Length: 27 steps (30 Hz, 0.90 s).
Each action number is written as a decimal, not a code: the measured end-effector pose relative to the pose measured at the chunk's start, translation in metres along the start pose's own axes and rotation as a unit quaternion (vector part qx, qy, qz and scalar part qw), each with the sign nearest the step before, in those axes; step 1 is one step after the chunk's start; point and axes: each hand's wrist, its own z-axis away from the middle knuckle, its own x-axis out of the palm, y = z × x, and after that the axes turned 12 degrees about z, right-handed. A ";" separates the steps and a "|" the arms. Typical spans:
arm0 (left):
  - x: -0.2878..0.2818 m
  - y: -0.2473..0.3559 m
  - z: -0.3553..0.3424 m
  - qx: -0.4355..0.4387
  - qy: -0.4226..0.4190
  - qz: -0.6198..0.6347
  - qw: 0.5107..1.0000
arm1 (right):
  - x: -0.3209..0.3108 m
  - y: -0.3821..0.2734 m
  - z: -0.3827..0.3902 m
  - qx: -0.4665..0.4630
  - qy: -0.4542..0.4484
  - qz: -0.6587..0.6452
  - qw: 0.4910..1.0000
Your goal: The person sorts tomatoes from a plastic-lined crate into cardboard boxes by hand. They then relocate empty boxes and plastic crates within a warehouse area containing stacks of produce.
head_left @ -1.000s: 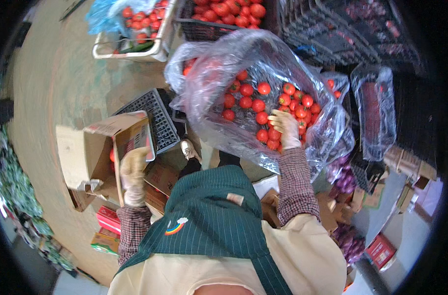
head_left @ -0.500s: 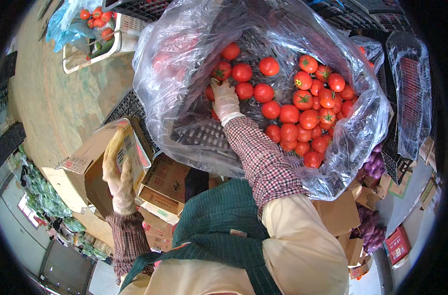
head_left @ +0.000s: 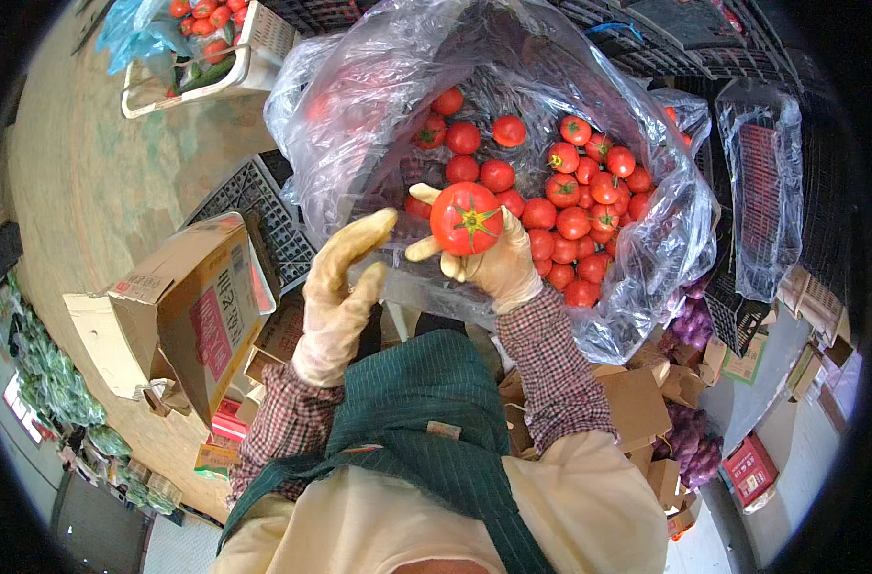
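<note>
My right hand (head_left: 489,273), in a pale stained glove, holds a large red tomato (head_left: 465,218) with its green stem star facing up. Just left of it, my left hand (head_left: 350,287), also gloved, is raised empty with its fingers apart and slightly curved. Beneath and beyond both hands lies a big clear plastic bag (head_left: 656,230) with many tomatoes (head_left: 570,222) inside, loosely grouped and densest on the right.
An open cardboard box (head_left: 158,325) and black plastic tray (head_left: 230,196) lie left. A white basket (head_left: 182,105) with vegetables is upper left. Black crates (head_left: 694,43) stand at the back, a wrapped crate (head_left: 757,191) right, with purple mesh sacks (head_left: 690,445) lower right.
My right hand has drawn back from inside the bag toward me, now holding a tomato. My left hand has moved rightward from beside the cardboard box to near that tomato.
</note>
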 end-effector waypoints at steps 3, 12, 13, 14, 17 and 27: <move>0.016 -0.004 -0.017 0.020 -0.051 0.025 0.998 | 0.011 0.020 -0.004 -0.043 0.001 -0.077 0.996; -0.005 -0.040 0.007 -0.153 -0.005 0.189 0.970 | 0.048 0.030 0.034 0.131 0.236 0.521 0.810; -0.009 -0.044 0.012 -0.166 0.015 0.229 0.959 | 0.038 0.022 0.043 0.146 0.317 0.475 0.808; -0.012 -0.048 0.017 -0.181 0.025 0.269 0.946 | 0.022 0.008 0.051 0.144 0.381 0.428 0.806; -0.013 -0.052 0.022 -0.190 0.062 0.275 0.940 | -0.019 -0.008 0.092 0.105 0.545 0.560 0.615; 0.029 -0.047 -0.018 -0.321 0.008 0.413 0.852 | -0.100 -0.069 0.147 0.088 0.575 0.810 0.068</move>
